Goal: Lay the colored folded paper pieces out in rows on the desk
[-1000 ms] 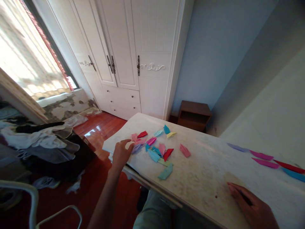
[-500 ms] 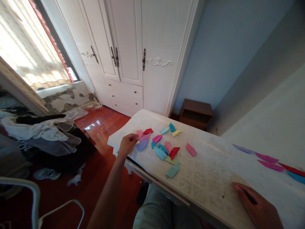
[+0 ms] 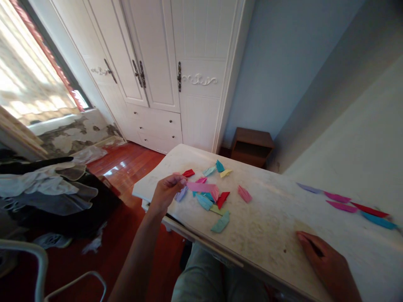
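Pinches a pink strip (image 3: 201, 187) by its left end in the left hand (image 3: 169, 191), just right of it over folded papers (image 3: 204, 202), and rests the right hand (image 3: 327, 261), grip too hidden to tell, near right.

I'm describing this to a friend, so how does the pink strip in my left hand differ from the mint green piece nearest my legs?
The pink strip is held at one end in your left hand; the mint green piece lies on the table, untouched. The pink strip runs nearly level across the picture, while the mint green piece slants. Both look like paper.
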Motion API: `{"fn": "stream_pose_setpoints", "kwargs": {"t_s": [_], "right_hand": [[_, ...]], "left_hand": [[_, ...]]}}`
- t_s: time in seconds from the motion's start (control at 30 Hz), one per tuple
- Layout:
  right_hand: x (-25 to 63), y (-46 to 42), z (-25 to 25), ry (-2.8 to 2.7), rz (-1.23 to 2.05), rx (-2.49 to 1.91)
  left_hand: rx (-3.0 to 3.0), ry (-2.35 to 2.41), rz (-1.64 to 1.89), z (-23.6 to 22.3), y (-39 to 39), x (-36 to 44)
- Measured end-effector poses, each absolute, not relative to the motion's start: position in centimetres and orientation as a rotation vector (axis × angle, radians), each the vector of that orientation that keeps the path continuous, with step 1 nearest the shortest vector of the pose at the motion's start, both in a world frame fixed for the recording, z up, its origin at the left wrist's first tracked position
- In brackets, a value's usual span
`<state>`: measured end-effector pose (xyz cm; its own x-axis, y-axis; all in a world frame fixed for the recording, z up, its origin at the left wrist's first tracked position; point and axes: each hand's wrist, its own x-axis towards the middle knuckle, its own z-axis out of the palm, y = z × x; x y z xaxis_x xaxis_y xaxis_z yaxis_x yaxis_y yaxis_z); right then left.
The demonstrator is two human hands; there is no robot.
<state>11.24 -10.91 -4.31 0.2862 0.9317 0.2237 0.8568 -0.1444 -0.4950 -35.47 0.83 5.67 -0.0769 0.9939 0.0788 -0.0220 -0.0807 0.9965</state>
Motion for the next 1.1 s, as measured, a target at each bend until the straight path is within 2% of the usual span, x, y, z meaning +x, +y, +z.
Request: {"fn": "stream_pose_setpoints", "kwargs": {"t_s": [0.27,0.57,0.83,1.1], "right_hand": [[10.0,-10.9,-3.3,-1.699,0.193,-1.903],[9.5,-11.1,-3.2,-1.816,0.175,-1.786],[9.8,-11.6,-2.9,-1.88,0.191,-1.622],[9.9,-11.6,-3.2,-1.802,0.237,-1.561]], "left_hand": [[1.307,1.001,1.16,7.5,-0.5,-28.2],[1.352,0.835,0.982,7.8,-0.9,-16.1],[1.272,0.884,0.906,5.7,1.1,-4.5],[1.3,1.037,0.816,3.2,5.4,3.8]]}}
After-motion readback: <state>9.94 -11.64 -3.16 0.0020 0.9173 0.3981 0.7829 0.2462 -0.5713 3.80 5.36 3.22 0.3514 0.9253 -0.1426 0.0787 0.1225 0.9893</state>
